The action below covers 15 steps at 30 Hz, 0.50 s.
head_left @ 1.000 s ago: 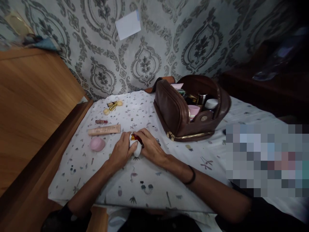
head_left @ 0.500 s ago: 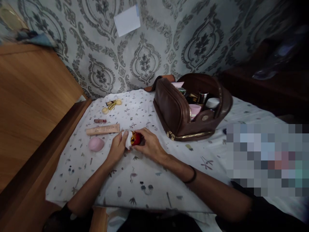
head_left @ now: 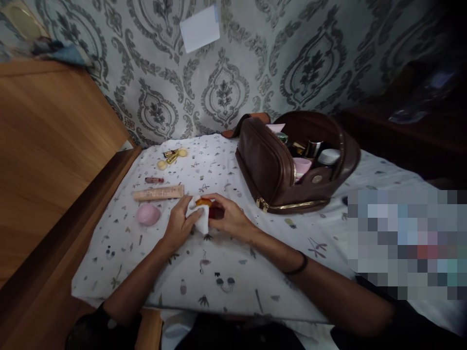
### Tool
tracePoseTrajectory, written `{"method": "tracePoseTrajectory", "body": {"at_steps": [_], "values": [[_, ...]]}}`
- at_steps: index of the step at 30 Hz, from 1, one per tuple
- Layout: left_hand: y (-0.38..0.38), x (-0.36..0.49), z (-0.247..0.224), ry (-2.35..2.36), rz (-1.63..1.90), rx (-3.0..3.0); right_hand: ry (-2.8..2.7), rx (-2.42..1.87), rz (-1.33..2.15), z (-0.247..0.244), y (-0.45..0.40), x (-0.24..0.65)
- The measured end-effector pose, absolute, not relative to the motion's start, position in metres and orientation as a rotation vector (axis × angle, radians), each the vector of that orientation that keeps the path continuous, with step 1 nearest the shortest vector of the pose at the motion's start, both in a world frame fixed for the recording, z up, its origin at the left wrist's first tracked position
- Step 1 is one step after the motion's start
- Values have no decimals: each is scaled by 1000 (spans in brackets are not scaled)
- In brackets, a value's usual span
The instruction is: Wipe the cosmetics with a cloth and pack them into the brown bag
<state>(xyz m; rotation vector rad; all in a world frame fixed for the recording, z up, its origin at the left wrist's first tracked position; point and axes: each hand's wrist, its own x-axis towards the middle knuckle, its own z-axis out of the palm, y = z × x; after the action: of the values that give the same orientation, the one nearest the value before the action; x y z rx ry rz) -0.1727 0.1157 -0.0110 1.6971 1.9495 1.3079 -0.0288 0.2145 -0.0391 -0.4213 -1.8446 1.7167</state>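
Note:
My left hand (head_left: 179,223) grips a white wipe (head_left: 202,223) and presses it against a small red container with a gold part (head_left: 203,201). My right hand (head_left: 230,218) is closed around the red end of that container, its fingers covering much of it. Both hands meet just above the printed cloth. Left of them lie a pink makeup sponge (head_left: 148,214), a peach-coloured tube (head_left: 159,193) and a small reddish tube (head_left: 154,180). Farther back are some small gold-and-yellow items (head_left: 172,156).
An unzipped brown leather makeup bag (head_left: 268,160), filled with cosmetics, stands at the right back. The white printed cloth (head_left: 233,272) covers the surface. A wooden cabinet (head_left: 54,126) rises on the left. Patterned wallpaper with a white card (head_left: 200,28) is behind.
The wipe now drapes down over the front of the container, and the gold part shows less. My hands stay together in nearly the same place. The view has shifted slightly.

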Motion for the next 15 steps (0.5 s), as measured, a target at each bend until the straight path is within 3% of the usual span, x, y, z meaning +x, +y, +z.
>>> {"method": "tracePoseTrajectory", "body": {"at_steps": [5,15], "values": [[118,-173,-13,1879,1441,1470,-1589,-437,2055,-29,214,-28],[114,-168,-18,1832,1227,1698,-1446,-517,2115,-26,211,-29]]}}
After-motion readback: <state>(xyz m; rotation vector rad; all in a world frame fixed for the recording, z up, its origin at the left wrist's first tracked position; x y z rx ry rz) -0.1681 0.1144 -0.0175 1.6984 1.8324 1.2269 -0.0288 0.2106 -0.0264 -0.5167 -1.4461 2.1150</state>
